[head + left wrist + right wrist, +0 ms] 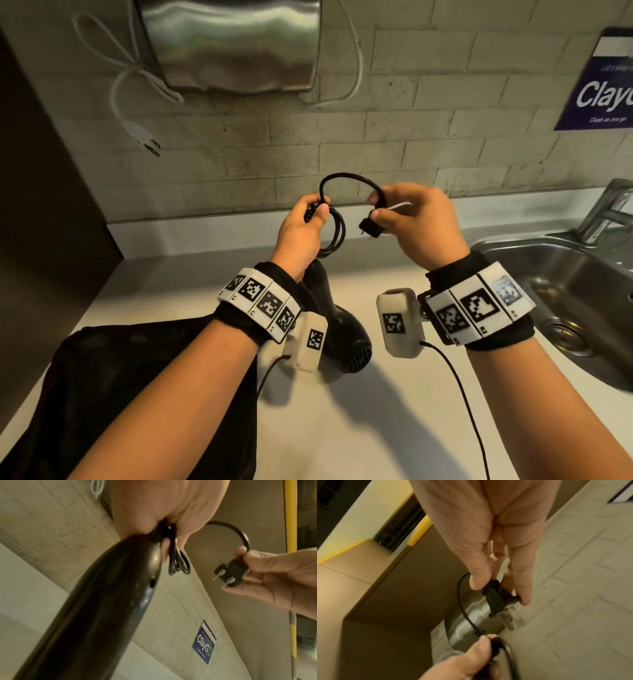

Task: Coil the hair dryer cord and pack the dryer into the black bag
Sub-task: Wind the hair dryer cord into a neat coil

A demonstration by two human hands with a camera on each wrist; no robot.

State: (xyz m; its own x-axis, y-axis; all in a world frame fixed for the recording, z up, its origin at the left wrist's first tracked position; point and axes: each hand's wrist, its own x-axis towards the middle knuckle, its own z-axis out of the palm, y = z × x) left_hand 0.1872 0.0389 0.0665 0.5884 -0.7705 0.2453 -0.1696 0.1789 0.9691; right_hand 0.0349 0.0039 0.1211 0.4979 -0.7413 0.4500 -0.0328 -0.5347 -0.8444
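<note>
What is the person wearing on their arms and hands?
Both hands are bare. Each wrist carries a black cloth band wrapped by a strap of white tiles printed with black-and-white square codes. A small white box with one such code hangs under each wrist, trailing a thin black cable.

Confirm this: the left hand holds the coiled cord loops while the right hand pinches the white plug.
Wrong in one respect: the plug pinched by the right hand is black, as the left wrist view shows. The white plug hangs on the wall. The left hand does hold the coiled cord loops.
</note>
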